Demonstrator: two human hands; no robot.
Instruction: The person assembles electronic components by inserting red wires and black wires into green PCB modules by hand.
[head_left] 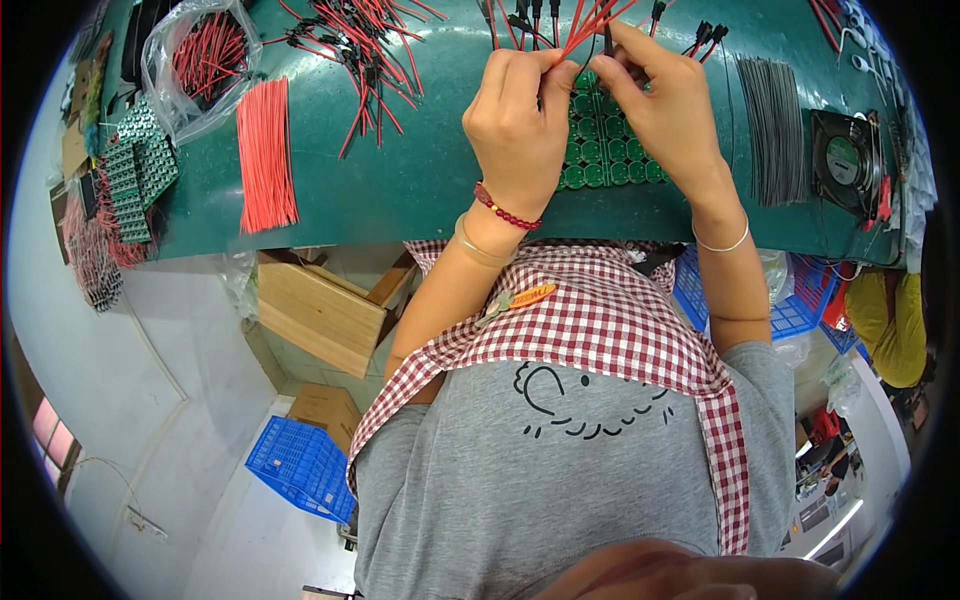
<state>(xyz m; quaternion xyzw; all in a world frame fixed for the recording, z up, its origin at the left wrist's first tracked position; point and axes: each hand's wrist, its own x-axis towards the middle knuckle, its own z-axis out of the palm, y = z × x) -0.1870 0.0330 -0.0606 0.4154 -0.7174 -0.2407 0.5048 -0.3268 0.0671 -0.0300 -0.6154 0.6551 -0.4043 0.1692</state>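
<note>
My left hand (pixel 520 120) is closed in a pinch on several thin red wires (pixel 590 28), which fan out past the fingertips toward the upper edge. Close beside it, my right hand (pixel 665 110) pinches a slim black piece (pixel 608 40); the fingers partly hide it, and I cannot make out its exact kind. Below both hands a green circuit board panel (pixel 610 150) lies on the table, its surface divided into rows of rounded units. Black connectors on red leads (pixel 537 12) stick up along the panel's far side.
Red wires (pixel 266 155) lie bundled at left, dark grey wires (pixel 772 130) at right, beside a black fan (pixel 845 152). Loose red leads with black connectors (pixel 370 60) spread at the back left, near a clear bag of wires (pixel 210 55). More circuit boards (pixel 128 190) sit at the left edge.
</note>
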